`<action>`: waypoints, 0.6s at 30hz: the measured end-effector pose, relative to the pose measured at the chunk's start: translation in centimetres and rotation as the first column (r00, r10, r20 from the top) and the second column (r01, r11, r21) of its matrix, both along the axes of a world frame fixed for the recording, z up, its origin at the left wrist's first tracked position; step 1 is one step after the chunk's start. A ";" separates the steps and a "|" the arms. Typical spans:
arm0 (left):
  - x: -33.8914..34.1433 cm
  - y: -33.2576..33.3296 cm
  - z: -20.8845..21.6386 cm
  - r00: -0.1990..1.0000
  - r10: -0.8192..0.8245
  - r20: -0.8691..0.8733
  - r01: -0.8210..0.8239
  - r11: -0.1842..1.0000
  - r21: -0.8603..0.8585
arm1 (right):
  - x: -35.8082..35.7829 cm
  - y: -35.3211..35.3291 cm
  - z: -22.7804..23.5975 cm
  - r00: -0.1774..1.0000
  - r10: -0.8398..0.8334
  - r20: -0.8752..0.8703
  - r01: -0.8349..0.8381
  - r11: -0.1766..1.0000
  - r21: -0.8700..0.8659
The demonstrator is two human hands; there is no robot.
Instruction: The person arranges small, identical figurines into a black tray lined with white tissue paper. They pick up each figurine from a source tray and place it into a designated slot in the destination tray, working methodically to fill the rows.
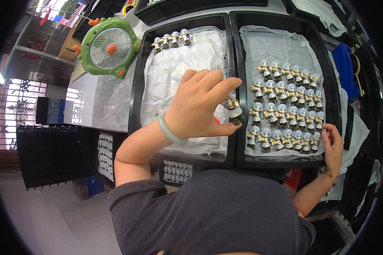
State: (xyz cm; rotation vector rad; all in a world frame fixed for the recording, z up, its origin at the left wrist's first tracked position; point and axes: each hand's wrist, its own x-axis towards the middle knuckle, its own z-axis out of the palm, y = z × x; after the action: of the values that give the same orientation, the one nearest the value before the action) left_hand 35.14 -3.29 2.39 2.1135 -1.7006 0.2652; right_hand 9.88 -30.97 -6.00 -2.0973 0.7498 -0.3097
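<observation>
I have the small silver-haired, white-and-gold figurine (235,111) pinched, seemingly head to foot, by the left hand's (200,102) fingers, probably sparing its paint; right of them, a black rectangular tray (281,161); the right hand's (334,146) grip I can't tell

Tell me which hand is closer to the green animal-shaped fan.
Left. The left hand is over the black tray beside the green fan; the right hand is farther off, at the right side of the second tray.

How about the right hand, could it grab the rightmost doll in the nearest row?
Probably yes: the right hand is just beside that doll, with nothing visible blocking the way, though I can't tell whether its fingers hold something.
</observation>
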 end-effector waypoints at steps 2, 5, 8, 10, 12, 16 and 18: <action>1.0 -0.3 0.0 0.999 -0.013 -0.050 0.010 0.998 -0.068 | 0.0 0.0 0.1 1.000 -0.001 0.001 0.001 1.000 0.001; 5.8 -0.7 -0.3 0.984 -0.010 -0.175 -0.035 0.968 -0.247 | 0.2 0.1 0.1 0.999 0.006 0.042 -0.005 1.000 -0.010; 12.8 -1.5 -1.0 0.975 0.218 -0.047 -0.218 0.887 -0.406 | 0.5 0.2 0.1 0.998 0.019 0.053 -0.018 1.000 -0.014; 17.6 -2.3 -3.3 0.957 0.281 -0.066 -0.286 0.896 -0.339 | 0.3 0.3 0.3 0.998 0.020 0.061 -0.019 1.000 -0.010; 22.8 -3.5 -7.7 0.965 0.253 -0.063 -0.261 0.941 -0.217 | -0.1 0.3 0.3 0.996 -0.008 0.091 0.008 1.000 0.006; 23.3 -4.1 -11.6 0.935 0.349 0.064 -0.350 0.937 -0.003 | 0.1 0.2 0.1 0.996 -0.003 0.093 0.005 1.000 -0.023; 23.2 -4.0 -12.6 0.891 0.443 0.095 -0.446 0.895 0.012 | 0.4 0.4 0.6 0.996 0.022 0.086 -0.019 0.999 -0.041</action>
State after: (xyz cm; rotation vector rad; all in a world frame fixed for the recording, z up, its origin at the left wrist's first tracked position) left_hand 58.32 -7.30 -10.22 2.5340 -1.2462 0.4727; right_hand 10.32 -30.61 -5.43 -2.1138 0.6753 -0.4048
